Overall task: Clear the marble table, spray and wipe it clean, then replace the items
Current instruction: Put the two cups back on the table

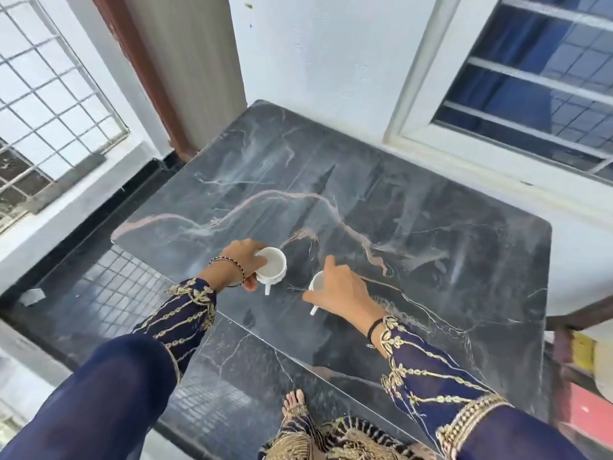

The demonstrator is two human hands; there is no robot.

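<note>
A dark marble table (414, 200) with pale veins fills the middle of the view, and its surface shows streaks. Near its front left edge stand two white cups. My left hand (240, 260) grips the left white cup (275, 268) by its rim, the cup's handle pointing toward me. My right hand (341, 288) covers the right white cup (316, 283) from above, fingers closed around it; only part of its rim and its handle show.
A white wall with a barred window (530, 81) runs behind the table on the right. A grilled window (49, 104) and dark tiled floor (109, 293) lie to the left. Wooden furniture (570, 343) stands at the right edge. My bare foot (293, 405) is below the table's front edge.
</note>
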